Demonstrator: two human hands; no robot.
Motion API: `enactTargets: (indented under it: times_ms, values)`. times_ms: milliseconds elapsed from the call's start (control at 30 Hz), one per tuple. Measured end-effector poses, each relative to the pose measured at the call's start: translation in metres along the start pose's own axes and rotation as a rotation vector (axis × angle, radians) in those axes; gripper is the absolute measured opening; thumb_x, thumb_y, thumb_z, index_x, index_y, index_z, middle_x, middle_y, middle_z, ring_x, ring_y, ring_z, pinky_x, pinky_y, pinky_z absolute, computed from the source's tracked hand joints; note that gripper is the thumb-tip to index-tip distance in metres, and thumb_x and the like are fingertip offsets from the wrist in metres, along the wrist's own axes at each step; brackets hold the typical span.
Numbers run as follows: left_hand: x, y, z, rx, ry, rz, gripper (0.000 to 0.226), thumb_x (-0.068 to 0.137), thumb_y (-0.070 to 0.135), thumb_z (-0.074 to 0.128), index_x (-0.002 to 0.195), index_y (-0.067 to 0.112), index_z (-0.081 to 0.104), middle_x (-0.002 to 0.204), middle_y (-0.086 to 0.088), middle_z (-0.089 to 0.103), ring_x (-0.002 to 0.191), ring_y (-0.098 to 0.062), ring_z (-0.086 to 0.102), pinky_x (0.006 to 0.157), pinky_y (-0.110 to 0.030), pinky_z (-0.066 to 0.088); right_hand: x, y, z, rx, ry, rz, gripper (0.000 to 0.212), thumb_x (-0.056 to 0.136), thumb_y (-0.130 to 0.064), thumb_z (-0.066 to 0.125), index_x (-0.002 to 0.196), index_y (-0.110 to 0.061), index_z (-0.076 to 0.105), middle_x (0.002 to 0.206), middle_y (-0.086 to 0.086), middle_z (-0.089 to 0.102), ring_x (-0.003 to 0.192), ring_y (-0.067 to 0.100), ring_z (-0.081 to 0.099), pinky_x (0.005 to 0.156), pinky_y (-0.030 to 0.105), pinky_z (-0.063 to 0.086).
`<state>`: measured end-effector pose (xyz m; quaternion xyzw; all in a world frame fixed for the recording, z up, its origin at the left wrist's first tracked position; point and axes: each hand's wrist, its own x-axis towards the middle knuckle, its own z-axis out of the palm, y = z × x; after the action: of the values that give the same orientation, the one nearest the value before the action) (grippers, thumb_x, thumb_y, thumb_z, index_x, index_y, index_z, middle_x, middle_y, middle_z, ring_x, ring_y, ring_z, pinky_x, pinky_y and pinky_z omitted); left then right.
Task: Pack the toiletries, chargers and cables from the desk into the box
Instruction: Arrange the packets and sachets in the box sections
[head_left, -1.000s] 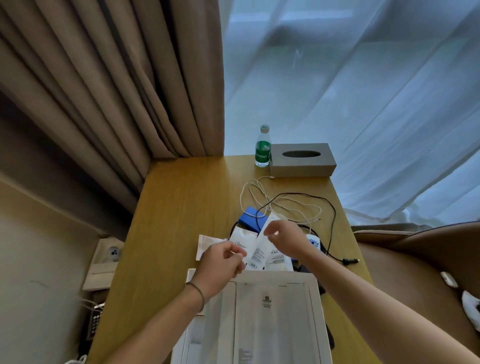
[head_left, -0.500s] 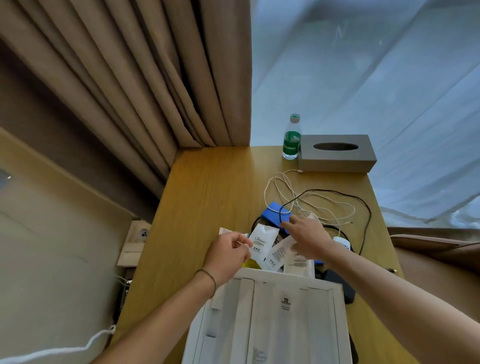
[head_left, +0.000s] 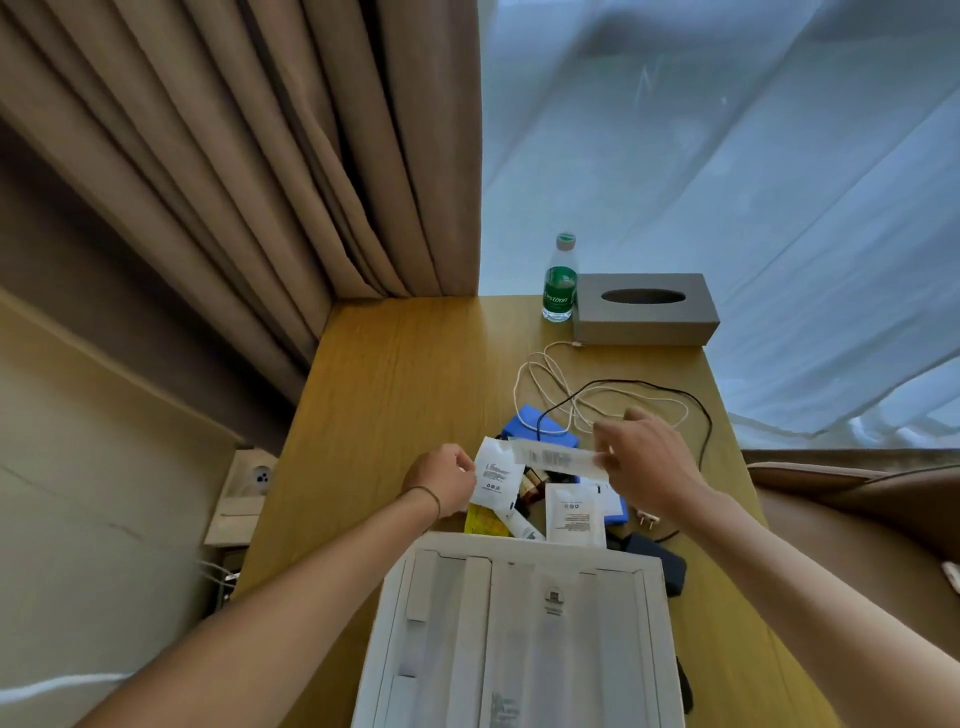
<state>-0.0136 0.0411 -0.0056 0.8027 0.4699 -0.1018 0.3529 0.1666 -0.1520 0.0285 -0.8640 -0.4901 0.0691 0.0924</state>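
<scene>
A white cardboard box (head_left: 519, 623) lies open at the desk's near edge. Just beyond it sits a pile of toiletries: white sachets (head_left: 574, 514), a yellow packet (head_left: 483, 522), small dark tubes (head_left: 530, 480) and a blue pouch (head_left: 535, 426). My left hand (head_left: 441, 480) pinches one white sachet (head_left: 493, 475) by its edge. My right hand (head_left: 641, 457) holds a long white packet (head_left: 553, 458) crosswise above the pile. A white cable (head_left: 550, 384) and a black cable (head_left: 691, 410) lie coiled farther back. A black charger (head_left: 657, 558) rests right of the box.
A wooden desk (head_left: 405, 395) carries a green-labelled water bottle (head_left: 560, 283) and a grey tissue box (head_left: 644, 309) at its far edge. Brown curtains (head_left: 260, 182) hang on the left, sheer ones on the right. A wall socket (head_left: 254, 478) sits left of the desk, a brown chair (head_left: 857, 509) right.
My right hand has lifted a long white packet off the pile and holds it sideways. My left hand keeps pinching its sachet. The view shifted, uncovering more of the pile.
</scene>
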Motion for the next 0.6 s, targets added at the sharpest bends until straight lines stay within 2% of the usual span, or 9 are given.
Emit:
enactTargets:
  times_ms: [67,133,200,267,333,433,533,600]
  values:
    - [0.010,0.002,0.004,0.087,-0.008,0.007,0.020,0.092,0.020,0.057,0.110,0.024,0.062,0.106,0.002,0.066,0.082,-0.015,0.062,0.058,-0.024,0.046,-0.005,-0.002,-0.009,0.250,-0.018,0.158,0.006,0.094,-0.025,0.066,0.090,-0.024,0.061,0.089,-0.008,0.064,0.079,0.009,0.058,0.063,0.023,0.050]
    - [0.017,0.006,0.009,0.169,-0.010,0.015,0.025,0.092,0.024,0.060,0.117,0.024,0.058,0.112,0.000,0.065,0.089,-0.019,0.063,0.062,-0.028,0.050,-0.009,-0.007,-0.017,0.550,-0.065,0.294,0.005,0.096,-0.025,0.064,0.093,-0.022,0.060,0.099,-0.010,0.065,0.082,0.008,0.065,0.058,0.018,0.050]
    - [0.024,0.010,0.017,0.237,0.003,0.025,0.035,0.090,0.034,0.064,0.121,0.024,0.053,0.117,-0.002,0.064,0.094,-0.023,0.064,0.072,-0.034,0.056,-0.013,-0.012,-0.024,0.784,-0.074,0.410,0.006,0.095,-0.024,0.064,0.093,-0.023,0.059,0.102,-0.009,0.066,0.085,0.011,0.068,0.057,0.021,0.052]
    - [0.030,0.013,0.026,0.316,0.030,0.023,0.047,0.087,0.047,0.067,0.125,0.024,0.050,0.118,-0.004,0.062,0.098,-0.026,0.064,0.079,-0.038,0.056,-0.019,-0.017,-0.029,0.912,-0.075,0.494,0.007,0.095,-0.021,0.064,0.098,-0.025,0.059,0.101,-0.009,0.067,0.084,0.012,0.068,0.059,0.027,0.055]
    - [0.036,0.016,0.033,0.370,0.061,0.007,0.056,0.083,0.055,0.068,0.125,0.024,0.049,0.119,-0.006,0.062,0.102,-0.027,0.063,0.079,-0.037,0.054,-0.026,-0.022,-0.031,1.004,-0.122,0.522,0.022,0.096,-0.019,0.062,0.114,-0.031,0.059,0.102,-0.008,0.070,0.086,0.013,0.069,0.066,0.034,0.058]
    - [0.044,0.019,0.041,0.364,0.061,-0.027,0.063,0.080,0.054,0.072,0.128,0.021,0.047,0.122,-0.007,0.063,0.110,-0.030,0.060,0.080,-0.037,0.052,-0.035,-0.025,-0.028,1.111,-0.191,0.447,0.049,0.096,-0.012,0.062,0.136,-0.038,0.051,0.103,-0.003,0.076,0.095,0.020,0.072,0.086,0.051,0.059]
    - [0.047,0.024,0.044,0.315,0.075,-0.044,0.070,0.076,0.046,0.079,0.132,0.022,0.044,0.124,-0.006,0.064,0.115,-0.030,0.058,0.090,-0.042,0.052,-0.043,-0.025,-0.021,1.267,-0.259,0.417,0.074,0.091,-0.003,0.068,0.146,-0.044,0.039,0.109,-0.002,0.077,0.103,0.021,0.073,0.092,0.053,0.056]
    - [0.045,0.026,0.044,0.253,0.100,-0.042,0.076,0.075,0.038,0.082,0.138,0.023,0.042,0.125,-0.006,0.063,0.115,-0.030,0.058,0.090,-0.042,0.052,-0.048,-0.026,-0.017,1.347,-0.268,0.420,0.084,0.086,0.002,0.071,0.146,-0.046,0.037,0.111,0.001,0.077,0.105,0.022,0.072,0.092,0.054,0.056]
